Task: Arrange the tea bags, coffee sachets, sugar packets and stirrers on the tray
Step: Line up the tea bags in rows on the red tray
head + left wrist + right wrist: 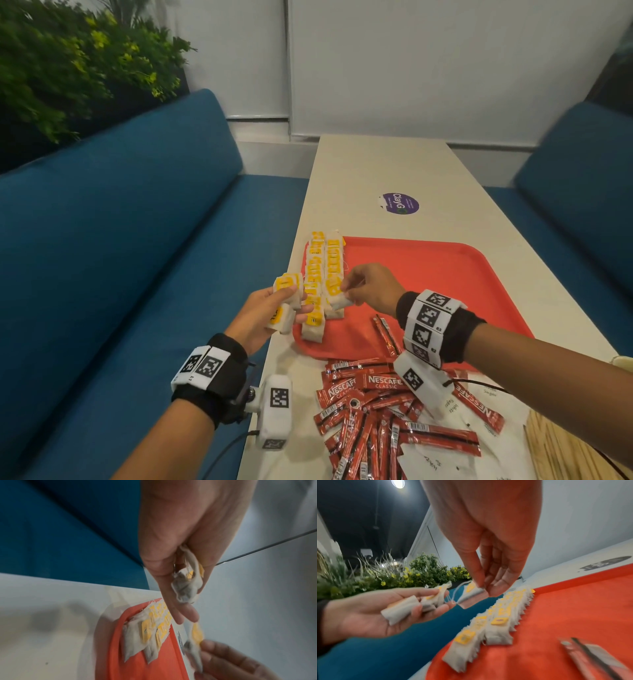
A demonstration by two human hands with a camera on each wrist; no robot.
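Two rows of white tea bags with yellow tags [323, 274] [498, 623] [150, 632] lie along the left side of the red tray [445, 274] [573, 608] [116, 642]. My left hand [270, 308] [368, 612] [180, 547], just left of the tray, holds a few tea bags [286, 301] [406, 608] [187, 585]. My right hand [370, 287] [488, 555] [231, 662] pinches a single tea bag [337, 299] [471, 595] [195, 645] above the rows; its string runs to the left hand's bags. A couple of coffee sachets [387, 334] [594, 660] lie on the tray.
A pile of red coffee sachets [376, 411], white sugar packets [445, 459] and wooden stirrers [561, 448] sits on the white table [376, 164] in front of the tray. Blue bench seats [137, 240] flank the table. A purple sticker [399, 202] lies beyond the tray.
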